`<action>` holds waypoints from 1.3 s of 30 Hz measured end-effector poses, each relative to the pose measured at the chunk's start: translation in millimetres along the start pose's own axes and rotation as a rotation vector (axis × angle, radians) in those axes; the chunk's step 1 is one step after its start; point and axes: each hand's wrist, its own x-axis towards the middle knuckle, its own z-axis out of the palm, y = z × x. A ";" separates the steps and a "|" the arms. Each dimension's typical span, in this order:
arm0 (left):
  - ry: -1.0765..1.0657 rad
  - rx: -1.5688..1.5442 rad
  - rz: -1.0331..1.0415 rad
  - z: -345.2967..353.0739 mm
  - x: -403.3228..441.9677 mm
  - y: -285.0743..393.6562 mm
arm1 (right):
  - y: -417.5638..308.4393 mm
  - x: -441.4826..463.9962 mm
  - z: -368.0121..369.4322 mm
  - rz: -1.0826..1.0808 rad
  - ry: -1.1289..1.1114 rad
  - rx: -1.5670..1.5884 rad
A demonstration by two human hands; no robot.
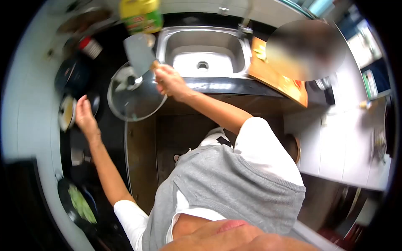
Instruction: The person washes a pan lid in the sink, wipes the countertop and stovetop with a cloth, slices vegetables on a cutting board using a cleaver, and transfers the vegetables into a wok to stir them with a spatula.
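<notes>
In my right hand [171,81] is a cleaver [140,54], gripped by its wooden handle, its broad blade raised up and to the left. Below the blade lies a round glass lid [140,102] with a dark knob, on the counter left of the sink. My left hand [86,119] reaches over the left counter with its fingers stretched out. Right beside those fingers is a white bowl [67,112] with something yellowish inside; whether they touch its rim, I cannot tell.
A steel sink [205,35] is ahead. Right of it, a wooden cutting board [274,69] bears yellow and red pieces, partly behind a blurred patch. A yellow jug [140,16] stands at the back. Green vegetables [81,204] lie in a dark pan at lower left.
</notes>
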 end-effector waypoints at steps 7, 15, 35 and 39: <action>-0.964 -0.181 0.145 429.9 -71.8 80.7 | -74.7 -93.7 -364.7 -0.271 0.834 -0.419; -1.441 -0.070 0.548 684.7 -170.3 133.7 | -120.1 -137.5 -576.6 -0.006 0.989 -1.421; -1.183 -0.290 0.216 723.7 -182.9 87.7 | -108.3 -137.5 -525.9 -0.003 0.676 -1.055; -1.287 -0.177 0.380 747.0 -164.5 83.3 | -86.5 -158.2 -517.6 -0.027 0.866 -0.677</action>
